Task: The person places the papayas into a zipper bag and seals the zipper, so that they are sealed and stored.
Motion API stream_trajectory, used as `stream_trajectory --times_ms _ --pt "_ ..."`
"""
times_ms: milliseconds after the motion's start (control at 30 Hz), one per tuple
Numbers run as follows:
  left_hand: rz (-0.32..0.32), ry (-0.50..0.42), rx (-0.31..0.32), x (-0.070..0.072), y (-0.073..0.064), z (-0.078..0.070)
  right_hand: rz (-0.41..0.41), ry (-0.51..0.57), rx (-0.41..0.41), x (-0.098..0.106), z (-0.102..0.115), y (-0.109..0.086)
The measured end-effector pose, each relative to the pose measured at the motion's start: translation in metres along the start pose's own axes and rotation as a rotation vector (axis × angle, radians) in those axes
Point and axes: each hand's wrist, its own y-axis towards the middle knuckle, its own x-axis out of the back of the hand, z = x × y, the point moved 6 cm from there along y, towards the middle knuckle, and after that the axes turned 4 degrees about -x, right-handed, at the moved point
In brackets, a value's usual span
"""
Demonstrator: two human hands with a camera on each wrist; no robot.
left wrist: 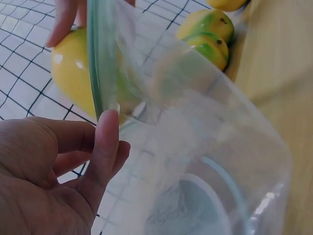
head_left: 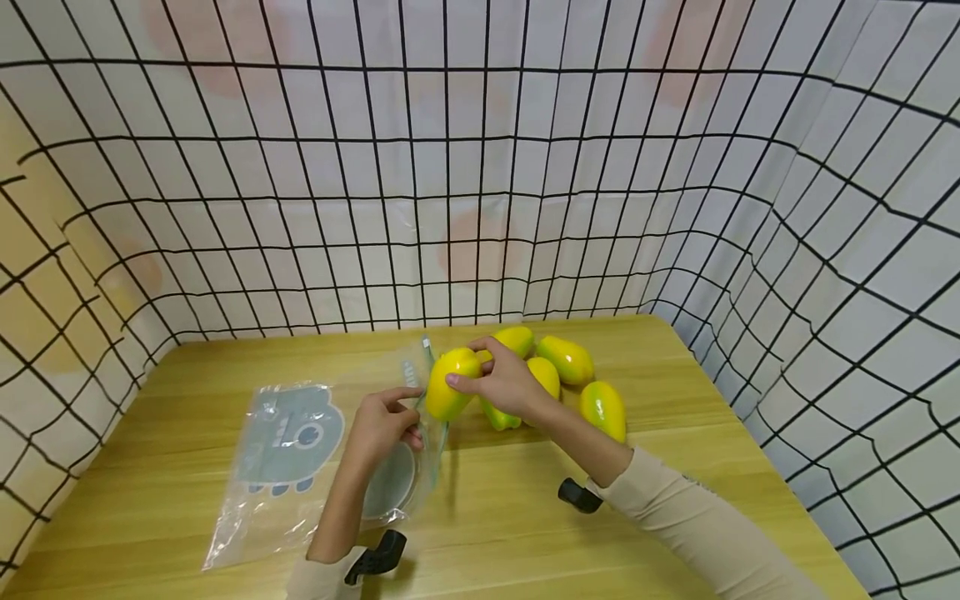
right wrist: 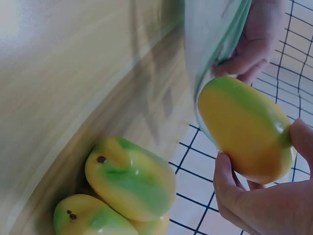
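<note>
My left hand point(head_left: 382, 427) pinches the green zip edge of a clear plastic bag point(left wrist: 234, 127) between thumb and fingers. A yellow mango point(head_left: 448, 385) with a green side is gripped by my right hand point(head_left: 506, 379), thumb on one side and fingers on the other. In the right wrist view the mango point(right wrist: 244, 127) is right at the bag's green-edged mouth. Whether it has passed inside, I cannot tell. Several more mangoes point(head_left: 567, 360) lie on the table beyond and to the right of the right hand.
The wooden table point(head_left: 525, 517) is bordered at the back and sides by a black wire grid point(head_left: 480, 196) over pale cloth. Flat on the left lies another clear bag point(head_left: 288, 437) with a blue cartoon print. Black wrist cameras point(head_left: 378, 557) are strapped at both cuffs.
</note>
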Motion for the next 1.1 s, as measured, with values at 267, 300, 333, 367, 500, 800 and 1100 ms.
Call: stream_trajectory --times_ms 267,300,333,367,500,800,1100 --pt "0.019 -0.109 -0.001 0.004 0.002 0.001 0.013 -0.010 -0.012 -0.006 -0.009 -0.002" --pt "0.023 -0.126 0.004 0.004 0.002 0.001 0.010 -0.015 -0.017 -0.007 -0.010 -0.002" --pt "0.026 -0.143 0.008 0.004 0.002 0.001 0.007 -0.020 -0.021 -0.007 -0.012 -0.002" --pt "0.029 -0.157 0.013 0.004 0.001 0.001 0.004 -0.023 -0.027 -0.008 -0.013 -0.002" --pt "0.041 -0.189 0.019 0.005 0.000 -0.001 0.000 -0.026 -0.042 -0.009 -0.015 -0.002" --pt "0.065 -0.208 0.011 0.006 -0.001 -0.005 0.003 -0.061 0.022 -0.015 -0.014 0.001" --pt "0.051 -0.238 0.021 0.010 -0.002 -0.006 0.007 -0.103 0.028 -0.028 -0.018 0.007"
